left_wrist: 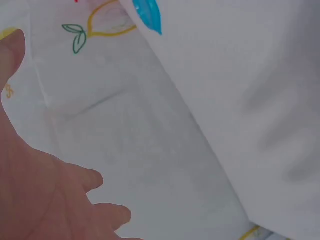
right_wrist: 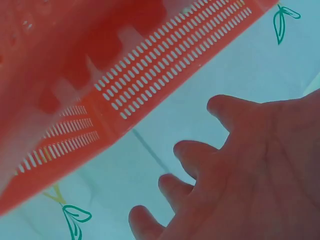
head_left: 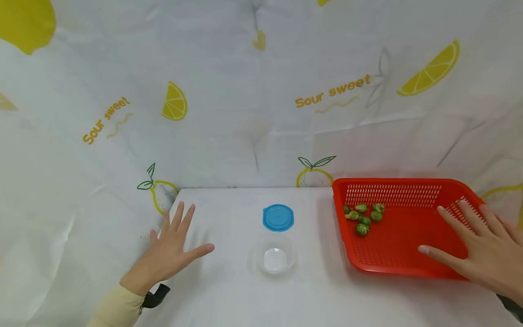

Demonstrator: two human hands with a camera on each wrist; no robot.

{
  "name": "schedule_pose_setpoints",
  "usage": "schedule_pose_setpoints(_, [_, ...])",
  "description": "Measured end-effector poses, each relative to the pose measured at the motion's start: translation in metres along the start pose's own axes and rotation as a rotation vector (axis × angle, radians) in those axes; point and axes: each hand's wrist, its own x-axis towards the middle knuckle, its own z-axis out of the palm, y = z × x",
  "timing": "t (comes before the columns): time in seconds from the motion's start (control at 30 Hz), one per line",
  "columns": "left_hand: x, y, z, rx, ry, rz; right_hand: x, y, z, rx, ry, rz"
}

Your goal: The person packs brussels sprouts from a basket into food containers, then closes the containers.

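With fingers spread, my left hand hovers over the left part of the white table and holds nothing. My right hand, also with spread fingers, is above the right side of a red plastic basket; nothing is in it. Several Brussels sprouts lie in the basket's left part. A small clear plastic bowl stands near the middle of the table. Just behind it lies a blue lid, whose edge also shows in the left wrist view. In the right wrist view, slotted basket walls appear beyond the fingers.
The white table ends at a back edge against a hanging white sheet printed with lemons and lettering. The sheet also runs down past the table's left edge. The basket takes up the table's right side.
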Motion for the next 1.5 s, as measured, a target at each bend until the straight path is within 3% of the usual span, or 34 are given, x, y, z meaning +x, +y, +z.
schedule_pose_setpoints(0.23, [0.012, 0.012, 0.019, -0.260, -0.067, 0.013, 0.019, 0.004, -0.008, 0.000, -0.074, -0.079])
schedule_pose_setpoints(0.47, [0.030, 0.037, 0.040, -0.418, -0.076, 0.017, 0.042, -0.008, -0.028, 0.035, -0.199, -0.183])
schedule_pose_setpoints(0.67, [0.043, 0.059, 0.051, -0.654, -0.210, -0.057, 0.054, -0.020, -0.033, 0.154, -0.211, -0.284])
schedule_pose_setpoints(0.8, [0.052, 0.065, 0.058, -0.779, -0.311, -0.049, 0.063, -0.026, -0.033, 0.214, -0.204, -0.322])
schedule_pose_setpoints(1.0, [0.061, 0.066, 0.068, -0.862, -0.432, -0.039, 0.075, -0.031, -0.029, 0.288, -0.242, -0.356])
schedule_pose_setpoints(1.2, [0.068, 0.063, 0.077, -0.946, -0.527, -0.048, 0.089, -0.035, -0.023, 0.392, -0.329, -0.387])
schedule_pose_setpoints(1.33, [0.071, 0.062, 0.082, -1.002, -0.569, -0.066, 0.098, -0.042, -0.017, 0.481, -0.401, -0.413])
schedule_pose_setpoints(1.5, [0.073, 0.062, 0.086, -1.032, -0.592, -0.084, 0.104, -0.050, -0.010, 0.508, -0.458, -0.418])
